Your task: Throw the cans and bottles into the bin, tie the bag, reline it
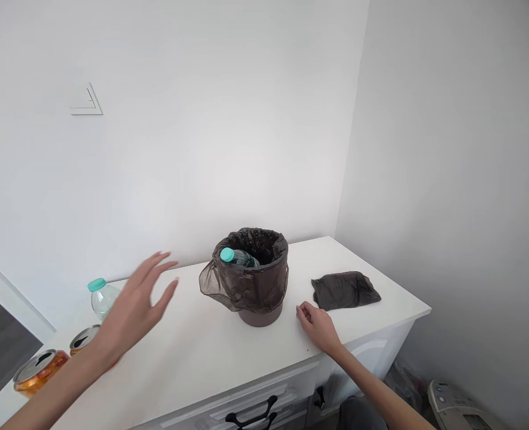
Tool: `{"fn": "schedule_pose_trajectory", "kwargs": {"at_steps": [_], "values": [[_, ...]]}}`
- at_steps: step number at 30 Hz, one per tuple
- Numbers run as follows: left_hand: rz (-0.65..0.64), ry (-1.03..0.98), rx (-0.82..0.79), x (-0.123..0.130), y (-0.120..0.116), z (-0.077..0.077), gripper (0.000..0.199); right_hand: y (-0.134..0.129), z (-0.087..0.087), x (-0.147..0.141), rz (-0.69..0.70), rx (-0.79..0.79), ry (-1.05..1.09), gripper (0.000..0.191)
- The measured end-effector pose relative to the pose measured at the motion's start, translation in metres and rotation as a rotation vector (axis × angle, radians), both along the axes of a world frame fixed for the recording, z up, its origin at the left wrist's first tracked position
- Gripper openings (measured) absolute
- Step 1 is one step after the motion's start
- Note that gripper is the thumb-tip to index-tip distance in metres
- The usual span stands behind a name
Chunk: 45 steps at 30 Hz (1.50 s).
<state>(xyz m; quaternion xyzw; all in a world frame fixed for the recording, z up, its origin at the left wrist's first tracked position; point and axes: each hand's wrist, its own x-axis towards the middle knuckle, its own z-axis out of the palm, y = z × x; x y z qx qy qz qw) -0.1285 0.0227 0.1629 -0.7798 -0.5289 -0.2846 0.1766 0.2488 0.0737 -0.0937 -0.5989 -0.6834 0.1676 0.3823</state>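
Note:
My left hand [136, 301] hovers over the left part of the white cabinet top, fingers apart and holding nothing. Beside it, partly behind the wrist, stands a clear plastic bottle [103, 298] with a teal cap. An orange drink can [42, 370] and a second opened can [83, 338], half hidden by my forearm, are nearer the left edge. My right hand [318, 327] rests on the surface with its fingers curled in, nothing visible in them. Between my hands is a brown trash bin [260, 316] lined with a black bag [257, 286]; another teal-capped bottle [245, 258] leans inside it.
A folded black plastic bag [345, 290] lies right of the bin. White walls close off the back and right. Drawers with black handles [251, 413] are below the front edge. A grey device [459, 409] with buttons sits low at the right.

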Motion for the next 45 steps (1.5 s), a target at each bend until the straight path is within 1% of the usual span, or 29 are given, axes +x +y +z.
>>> {"fn": "schedule_pose_trajectory", "kwargs": {"at_steps": [2, 4, 6, 8, 10, 11, 13, 15, 16, 18, 21, 24, 26, 27, 29, 31, 33, 36, 39, 41, 42, 45], "values": [[0.068, 0.04, 0.131, -0.036, -0.01, -0.005, 0.04, 0.0, 0.0, 0.0, 0.001, -0.003, 0.0, 0.036], [0.159, 0.067, 0.21, -0.074, -0.019, -0.014, 0.045, 0.0, 0.0, 0.0, 0.004, -0.005, 0.002, 0.037], [0.284, 0.095, 0.212, -0.108, -0.028, -0.029, 0.054, 0.0, -0.001, 0.0, 0.007, -0.007, 0.004, 0.037], [0.417, 0.141, 0.13, -0.134, -0.038, -0.051, 0.065, -0.001, -0.002, 0.0, 0.008, -0.01, 0.004, 0.037], [0.521, 0.18, 0.034, -0.152, -0.046, -0.075, 0.072, -0.002, -0.002, 0.0, 0.008, -0.012, 0.0, 0.036], [0.551, 0.189, -0.01, -0.158, -0.05, -0.087, 0.073, -0.002, -0.002, 0.0, 0.01, -0.012, -0.003, 0.036], [0.567, 0.183, -0.066, -0.165, -0.056, -0.104, 0.071, -0.003, -0.002, 0.0, 0.011, -0.011, -0.01, 0.036], [0.548, 0.151, -0.066, -0.165, -0.058, -0.111, 0.069, -0.004, -0.002, -0.001, 0.009, -0.01, -0.015, 0.035], [0.529, 0.131, -0.036, -0.162, -0.057, -0.111, 0.07, -0.004, -0.002, -0.001, 0.007, -0.01, -0.018, 0.036], [0.47, 0.092, 0.059, -0.153, -0.054, -0.101, 0.074, -0.003, -0.002, -0.001, 0.003, -0.009, -0.022, 0.036], [0.383, 0.043, 0.149, -0.135, -0.038, -0.072, 0.075, -0.003, -0.004, -0.002, 0.0, -0.006, -0.025, 0.037], [0.41, 0.021, 0.101, -0.126, -0.012, -0.042, 0.073, -0.004, -0.005, -0.002, 0.0, -0.004, -0.027, 0.037], [0.431, 0.032, 0.018, -0.126, 0.006, -0.028, 0.064, -0.005, -0.005, -0.002, 0.001, -0.002, -0.031, 0.037], [0.436, 0.035, -0.03, -0.126, 0.012, -0.023, 0.058, -0.005, -0.005, -0.003, 0.001, 0.0, -0.033, 0.037], [0.445, 0.013, -0.107, -0.126, 0.019, -0.019, 0.048, -0.005, -0.005, -0.003, -0.002, 0.006, -0.036, 0.037], [0.442, -0.037, -0.151, -0.123, 0.019, -0.019, 0.044, -0.005, -0.005, -0.003, -0.005, 0.011, -0.037, 0.037], [0.421, -0.071, -0.178, -0.116, 0.014, -0.022, 0.044, -0.005, -0.006, -0.003, -0.005, 0.014, -0.037, 0.037], [0.4, -0.065, -0.213, -0.106, 0.007, -0.025, 0.043, -0.005, -0.007, -0.003, -0.002, 0.015, -0.035, 0.037], [0.402, -0.048, -0.214, -0.096, 0.003, -0.02, 0.042, -0.005, -0.007, -0.002, 0.004, 0.018, -0.033, 0.036], [0.369, -0.077, -0.143, -0.085, 0.001, -0.007, 0.041, -0.005, -0.008, -0.002, 0.015, 0.021, -0.038, 0.036], [0.326, -0.115, -0.066, -0.076, -0.001, 0.003, 0.04, -0.005, -0.008, -0.001, 0.021, 0.024, -0.041, 0.036], [0.119, -0.292, 0.269, -0.036, -0.009, 0.041, 0.039, -0.005, -0.009, -0.001, 0.031, 0.032, -0.052, 0.036]]}}
